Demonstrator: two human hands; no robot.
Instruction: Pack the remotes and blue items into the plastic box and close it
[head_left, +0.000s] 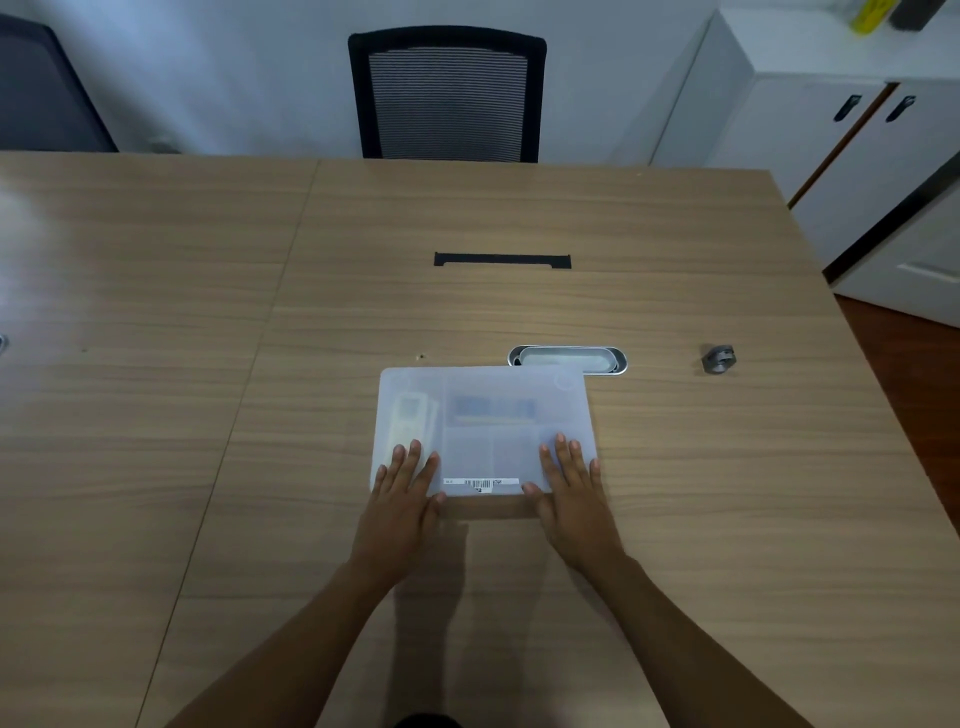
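Plastic box (485, 410) lies under your flat, spread left hand (402, 493) and right hand (571, 486), lid on. Risk: pressing the near edge only may leave the far edge unlatched.

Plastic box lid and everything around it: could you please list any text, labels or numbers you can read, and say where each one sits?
No text can be read.
White sticker with barcode on the plastic box lid, between the hands: print too small and blurred.
Round embossed mark at the lid's far right corner: illegible.
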